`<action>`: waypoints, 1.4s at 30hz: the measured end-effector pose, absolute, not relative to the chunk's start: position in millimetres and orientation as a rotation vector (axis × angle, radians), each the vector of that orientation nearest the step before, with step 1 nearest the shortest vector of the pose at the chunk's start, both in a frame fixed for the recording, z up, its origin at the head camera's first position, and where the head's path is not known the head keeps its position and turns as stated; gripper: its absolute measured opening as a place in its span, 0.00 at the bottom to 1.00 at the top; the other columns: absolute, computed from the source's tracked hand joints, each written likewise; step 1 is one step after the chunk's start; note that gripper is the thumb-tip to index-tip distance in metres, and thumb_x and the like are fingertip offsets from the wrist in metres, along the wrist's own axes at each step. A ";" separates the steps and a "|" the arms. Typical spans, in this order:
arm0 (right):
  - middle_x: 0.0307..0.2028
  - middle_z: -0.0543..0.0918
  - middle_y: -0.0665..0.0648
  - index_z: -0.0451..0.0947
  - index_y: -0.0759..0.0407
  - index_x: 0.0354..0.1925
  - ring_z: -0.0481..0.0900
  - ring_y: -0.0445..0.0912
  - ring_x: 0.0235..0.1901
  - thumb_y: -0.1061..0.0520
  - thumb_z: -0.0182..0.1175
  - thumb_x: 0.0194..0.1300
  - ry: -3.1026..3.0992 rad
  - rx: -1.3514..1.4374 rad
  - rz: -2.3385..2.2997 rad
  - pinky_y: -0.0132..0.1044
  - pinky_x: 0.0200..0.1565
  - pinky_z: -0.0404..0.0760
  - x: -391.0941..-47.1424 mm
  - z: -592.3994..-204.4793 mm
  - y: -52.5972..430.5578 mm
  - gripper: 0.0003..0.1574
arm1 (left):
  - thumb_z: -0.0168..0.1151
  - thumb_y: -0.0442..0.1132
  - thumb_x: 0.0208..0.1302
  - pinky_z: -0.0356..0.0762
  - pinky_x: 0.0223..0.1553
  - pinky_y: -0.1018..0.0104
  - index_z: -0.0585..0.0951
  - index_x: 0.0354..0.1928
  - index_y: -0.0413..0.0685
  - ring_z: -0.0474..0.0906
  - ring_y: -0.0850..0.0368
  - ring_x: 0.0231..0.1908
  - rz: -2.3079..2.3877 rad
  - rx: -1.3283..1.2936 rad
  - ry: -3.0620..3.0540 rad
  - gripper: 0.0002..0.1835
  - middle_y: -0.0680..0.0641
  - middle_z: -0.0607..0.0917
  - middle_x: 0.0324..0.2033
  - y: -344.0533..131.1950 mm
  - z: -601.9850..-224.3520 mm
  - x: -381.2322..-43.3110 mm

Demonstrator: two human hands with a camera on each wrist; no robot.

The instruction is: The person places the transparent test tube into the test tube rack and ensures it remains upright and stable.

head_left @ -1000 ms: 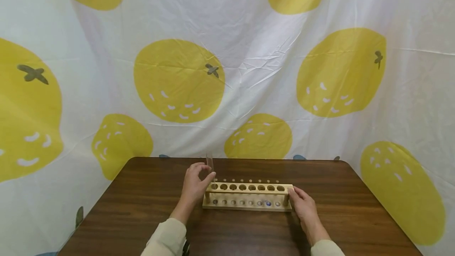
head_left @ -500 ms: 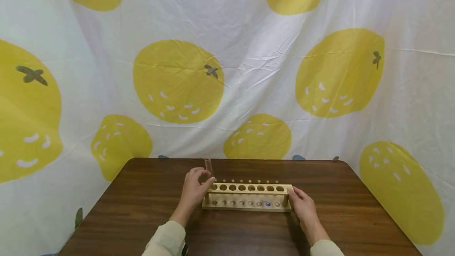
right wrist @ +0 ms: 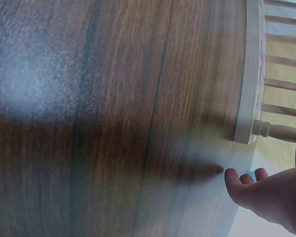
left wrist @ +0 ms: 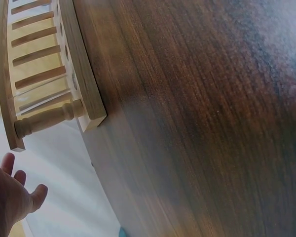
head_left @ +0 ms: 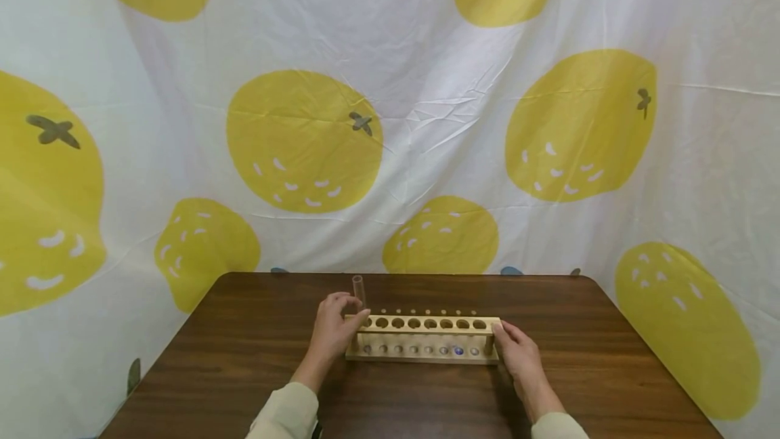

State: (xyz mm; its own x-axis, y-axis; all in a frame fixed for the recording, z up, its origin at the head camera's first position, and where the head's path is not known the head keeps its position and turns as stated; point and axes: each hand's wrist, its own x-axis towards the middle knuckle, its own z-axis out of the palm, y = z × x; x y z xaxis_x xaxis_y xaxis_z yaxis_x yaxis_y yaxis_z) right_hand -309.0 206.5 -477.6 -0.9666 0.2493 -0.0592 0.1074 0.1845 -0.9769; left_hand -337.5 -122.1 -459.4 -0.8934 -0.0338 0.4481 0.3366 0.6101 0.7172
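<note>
A wooden test tube rack [head_left: 420, 359] with a row of round holes in its top bar stands on the table. My left hand [head_left: 331, 325] pinches a clear test tube [head_left: 358, 286] between thumb and fingers at the rack's left end. The tube's open mouth stands upright above the bar. In the left wrist view its clear lower part [left wrist: 43, 94] runs between bar and base, beside the turned end post [left wrist: 49, 120]. The other fingers [left wrist: 37, 197] spread below the rack there. My right hand [head_left: 521, 354] grips the right end of the top bar, thumb in front.
The brown wood-grain table [head_left: 256, 337] extends around the rack. Short wooden drying pegs [head_left: 428, 311] line the rack's back. A blue spot [head_left: 459, 351] shows in the base near the right end. A lemon-patterned cloth [head_left: 426, 154] hangs behind the table's far edge.
The test tube has sunk lower at the rack's left end, and my left hand has moved slightly down with it. My right hand keeps its grip on the rack.
</note>
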 end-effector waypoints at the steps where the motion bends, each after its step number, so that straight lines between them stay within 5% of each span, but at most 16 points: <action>1: 0.63 0.58 0.71 0.59 0.67 0.64 0.52 0.61 0.64 0.42 0.49 0.66 -2.330 -0.352 1.906 0.53 0.63 0.54 -308.9 -477.5 206.4 0.38 | 0.65 0.47 0.54 0.65 0.53 0.46 0.81 0.32 0.51 0.65 0.41 0.55 -1.206 -0.241 -2.422 0.09 0.41 0.75 0.49 -122.2 -460.0 -337.6; 25: 0.63 0.58 0.72 0.59 0.69 0.64 0.51 0.63 0.64 0.41 0.48 0.66 -2.362 -0.337 1.846 0.53 0.63 0.53 -312.9 -477.0 204.8 0.40 | 0.65 0.48 0.54 0.64 0.54 0.46 0.80 0.40 0.49 0.64 0.42 0.56 -1.168 -0.248 -2.497 0.14 0.42 0.73 0.52 -131.4 -464.9 -338.8; 34: 0.65 0.51 0.73 0.53 0.72 0.65 0.46 0.65 0.65 0.24 0.34 0.59 -2.392 -0.347 1.882 0.56 0.63 0.47 -304.9 -474.7 215.3 0.59 | 0.59 0.53 0.59 0.62 0.54 0.45 0.80 0.41 0.48 0.64 0.42 0.56 -1.129 -0.216 -2.513 0.17 0.42 0.74 0.52 -150.5 -461.2 -340.5; 42: 0.65 0.52 0.72 0.52 0.69 0.66 0.47 0.65 0.65 0.23 0.31 0.58 -2.564 -0.331 1.675 0.58 0.62 0.50 -302.9 -472.2 247.5 0.59 | 0.55 0.59 0.59 0.60 0.53 0.41 0.79 0.45 0.50 0.62 0.43 0.58 -0.977 -0.122 -2.604 0.22 0.43 0.72 0.55 -182.2 -464.8 -339.5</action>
